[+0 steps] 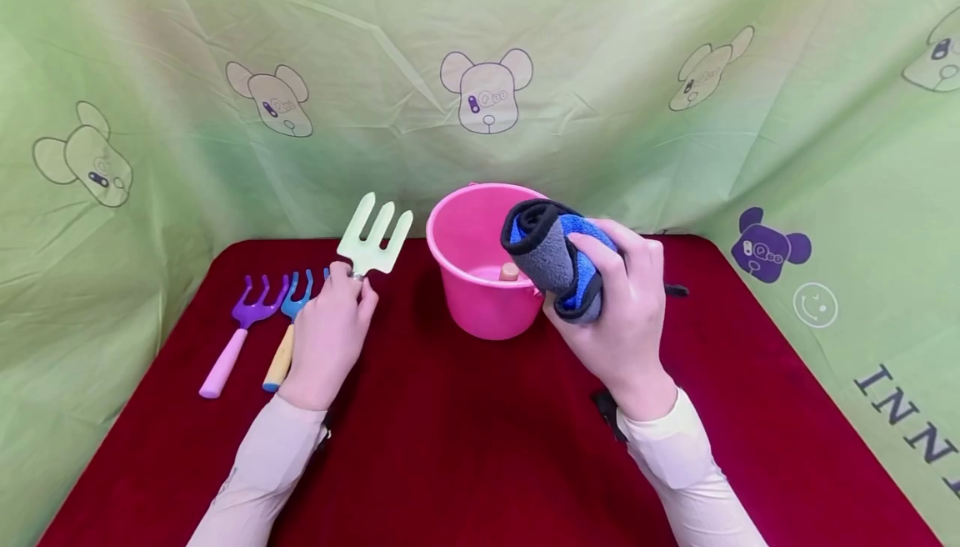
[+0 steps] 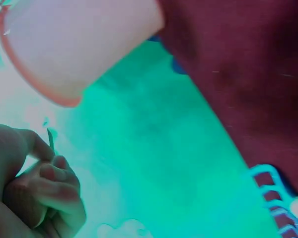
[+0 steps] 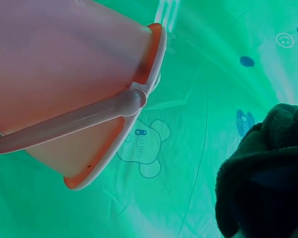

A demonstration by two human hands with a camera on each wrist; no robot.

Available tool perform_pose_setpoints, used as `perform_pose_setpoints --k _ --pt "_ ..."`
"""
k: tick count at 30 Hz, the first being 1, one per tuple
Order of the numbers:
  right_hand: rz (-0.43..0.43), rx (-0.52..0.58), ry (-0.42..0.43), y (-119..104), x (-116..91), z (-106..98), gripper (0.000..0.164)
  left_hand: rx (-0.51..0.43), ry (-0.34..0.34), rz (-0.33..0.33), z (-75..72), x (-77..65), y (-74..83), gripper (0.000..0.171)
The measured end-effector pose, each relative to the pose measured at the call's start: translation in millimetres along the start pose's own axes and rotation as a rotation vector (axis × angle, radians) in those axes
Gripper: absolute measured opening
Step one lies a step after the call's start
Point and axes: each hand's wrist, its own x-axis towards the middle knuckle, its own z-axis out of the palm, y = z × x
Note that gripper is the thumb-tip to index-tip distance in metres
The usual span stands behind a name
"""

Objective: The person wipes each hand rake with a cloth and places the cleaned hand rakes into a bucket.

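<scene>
My left hand (image 1: 330,338) holds a pale green hand fork (image 1: 372,238) near the base of its head, tines pointing up, left of the pink bucket (image 1: 483,309). Most of its handle is hidden by the hand. In my right hand (image 1: 630,322) is a rolled blue and grey cloth (image 1: 551,259) with black edging, gripped at the bucket's right rim and overlapping it in the head view. A tan, rounded handle end (image 1: 509,272) shows inside the bucket. The right wrist view has the cloth (image 3: 268,163) at lower right, beside the bucket's folded-down handle (image 3: 64,124).
Left of my left hand lie a purple hand rake (image 1: 243,334) with a pink handle and a blue rake (image 1: 279,355) with a yellow handle, partly covered by the hand. A dark strip (image 1: 677,289) lies at right. A green printed curtain (image 1: 375,138) encloses the red table (image 1: 465,447).
</scene>
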Motion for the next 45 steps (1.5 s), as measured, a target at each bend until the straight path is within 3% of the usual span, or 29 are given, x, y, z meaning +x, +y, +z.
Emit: perform_pose_setpoints --k 7,17,20,23,31,39,45 --pt "-0.007 0.004 0.061 -3.4 0.2 0.8 0.046 -0.05 0.063 0.111 -10.5 13.1 36.6 0.02" --pt "-0.066 0.06 0.224 -16.9 1.3 6.4 0.034 -0.107 0.074 0.211 -13.6 13.4 100.2 0.017" --pt "-0.11 0.079 0.217 -19.8 1.0 7.9 0.034 -0.096 0.083 0.251 -13.4 11.5 115.9 0.019" --pt "-0.15 0.077 0.157 -21.1 0.2 8.1 0.036 -0.086 0.076 0.276 -12.6 8.1 126.9 0.022" --pt "-0.233 0.056 0.011 -21.1 -2.3 12.5 0.023 -0.202 0.082 0.359 -10.0 -3.6 135.9 0.015" --pt "-0.202 0.106 -0.029 -22.1 -3.5 10.5 0.046 -0.192 0.105 0.381 -9.6 -4.0 139.7 0.015" --pt "-0.15 0.151 -0.074 -21.4 -3.1 8.2 0.047 -0.243 0.083 0.374 -10.5 -4.2 140.5 0.019"
